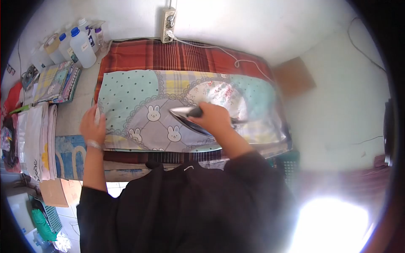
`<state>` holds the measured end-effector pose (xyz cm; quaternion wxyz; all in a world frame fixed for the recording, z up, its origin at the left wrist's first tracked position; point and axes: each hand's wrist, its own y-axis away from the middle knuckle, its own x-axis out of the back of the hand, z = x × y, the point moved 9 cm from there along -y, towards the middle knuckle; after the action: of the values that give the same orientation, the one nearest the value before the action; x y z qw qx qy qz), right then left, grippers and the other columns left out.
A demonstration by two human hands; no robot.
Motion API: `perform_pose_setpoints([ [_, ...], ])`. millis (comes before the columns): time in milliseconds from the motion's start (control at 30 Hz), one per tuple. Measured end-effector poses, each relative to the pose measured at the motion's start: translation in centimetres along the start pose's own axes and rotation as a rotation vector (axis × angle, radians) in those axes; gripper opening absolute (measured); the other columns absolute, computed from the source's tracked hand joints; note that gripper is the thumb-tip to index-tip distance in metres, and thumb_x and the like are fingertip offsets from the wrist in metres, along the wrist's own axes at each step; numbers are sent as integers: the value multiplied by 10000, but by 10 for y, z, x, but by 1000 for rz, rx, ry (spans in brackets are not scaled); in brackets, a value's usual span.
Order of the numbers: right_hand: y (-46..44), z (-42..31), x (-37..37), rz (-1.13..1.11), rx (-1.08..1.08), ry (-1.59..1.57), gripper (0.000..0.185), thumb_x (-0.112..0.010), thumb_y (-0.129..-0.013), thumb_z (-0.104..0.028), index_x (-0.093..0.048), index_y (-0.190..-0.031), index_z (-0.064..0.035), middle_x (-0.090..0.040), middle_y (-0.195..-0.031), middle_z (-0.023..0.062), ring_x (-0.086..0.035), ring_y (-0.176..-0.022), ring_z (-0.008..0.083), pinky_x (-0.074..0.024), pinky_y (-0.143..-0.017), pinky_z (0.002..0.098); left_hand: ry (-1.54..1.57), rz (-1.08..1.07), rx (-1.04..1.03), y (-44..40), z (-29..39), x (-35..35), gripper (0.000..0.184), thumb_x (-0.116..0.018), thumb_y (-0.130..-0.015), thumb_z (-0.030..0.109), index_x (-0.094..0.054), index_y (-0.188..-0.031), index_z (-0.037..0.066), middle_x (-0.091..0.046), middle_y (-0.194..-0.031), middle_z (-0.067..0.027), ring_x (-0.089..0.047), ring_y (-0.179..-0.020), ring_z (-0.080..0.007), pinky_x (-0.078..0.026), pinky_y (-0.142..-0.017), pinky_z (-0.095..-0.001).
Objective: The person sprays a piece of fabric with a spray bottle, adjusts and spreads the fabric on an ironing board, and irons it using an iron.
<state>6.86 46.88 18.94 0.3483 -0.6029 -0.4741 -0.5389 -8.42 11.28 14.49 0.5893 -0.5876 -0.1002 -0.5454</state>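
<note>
My right hand point(214, 119) is wrapped round the handle of a clothes iron point(181, 113), its tip pointing left. The iron rests over a patterned fabric piece point(126, 90) with bunnies, polka dots, lace edging and yellow checks. At the fabric's left edge lies my left hand point(93, 126), fingers apart, touching the cloth near the rim. The fabric is spread nearly flat on a red and brown striped cloth point(139, 55) that covers the work surface. My right hand hides the back part of the iron.
A power strip point(168, 25) hangs on the wall behind, with a white cord point(211, 46) running right. Bottles point(83, 47) stand at the back left. Folded patterned cloths point(52, 82) and a stack of light textiles point(36, 139) sit along the left side.
</note>
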Motion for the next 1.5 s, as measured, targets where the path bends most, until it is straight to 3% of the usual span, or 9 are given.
perform_pose_setpoints([
  [133, -47, -39, -17, 66, 73, -80, 415, -682, -732, -498, -590, -831, -106, -659, -810, 106, -641, -814, 315, -487, -701, 419, -11, -282, -199, -49, 57, -85, 549, -508, -877, 378, -424, -1351, 114, -409, -1410, -106, -356, -1315, -302, -287, -1050, -492],
  [200, -61, -38, -30, 28, 51, 40, 369, -671, -754, -471, -607, -865, -125, -670, -830, 91, -648, -833, 295, -489, -720, 407, -268, -706, -2, -51, 44, -133, 618, -423, -900, 444, -296, -1436, 166, -234, -1517, -35, -210, -1396, -253, -195, -1104, -504],
  [433, -64, 122, 13, 108, -448, 30, 375, -673, -747, -461, -640, -972, -162, -676, -958, 70, -647, -904, 264, -492, -775, 397, -276, -761, 141, -51, 13, -144, 649, -380, -909, 453, -209, -1473, 182, -144, -1546, -4, -127, -1422, -216, -123, -1137, -469],
  [633, -71, 188, 21, 193, -544, 22, 437, -703, -699, -453, -642, -973, -119, -675, -970, 103, -636, -936, 290, -490, -798, 396, -267, -728, 145, -52, 13, -142, 653, -393, -897, 441, -222, -1470, 179, -159, -1543, -15, -132, -1422, -215, -119, -1138, -466],
  [833, -28, 75, -22, -223, -271, -178, 326, -699, -704, -439, -689, -932, -206, -680, -938, 70, -639, -913, 246, -468, -834, 353, -252, -728, 156, -53, 13, -141, 643, -401, -899, 426, -235, -1466, 172, -169, -1540, -25, -141, -1419, -221, -125, -1135, -472],
  [867, -17, 43, -19, -47, -117, 12, 434, -733, -668, -500, -648, -927, -161, -676, -784, 90, -660, -729, 283, -504, -682, 383, -255, -736, 153, -52, 14, -142, 643, -401, -899, 426, -235, -1466, 172, -169, -1540, -25, -141, -1419, -221, -125, -1135, -472],
  [1167, -44, 78, 1, 59, -357, -21, 306, -673, -759, -455, -646, -911, -191, -682, -843, 38, -656, -822, 240, -492, -741, 383, -276, -718, 154, -53, 13, -144, 646, -409, -899, 429, -236, -1465, 170, -173, -1540, -17, -157, -1416, -219, -131, -1132, -476],
  [1300, -50, 80, 1, 131, -353, 31, 433, -682, -721, -534, -616, -902, -146, -672, -806, 85, -656, -812, 281, -497, -714, 395, -254, -711, 149, -50, 12, -144, 652, -412, -897, 432, -237, -1465, 165, -171, -1540, -20, -155, -1416, -219, -131, -1133, -475],
  [1500, -70, -9, -27, -15, 80, 77, 433, -681, -716, -548, -611, -885, -156, -670, -851, 87, -647, -832, 285, -499, -720, 409, -263, -727, 174, -53, 15, -142, 660, -417, -891, 430, -233, -1465, 160, -171, -1540, -26, -153, -1416, -218, -131, -1134, -468],
])
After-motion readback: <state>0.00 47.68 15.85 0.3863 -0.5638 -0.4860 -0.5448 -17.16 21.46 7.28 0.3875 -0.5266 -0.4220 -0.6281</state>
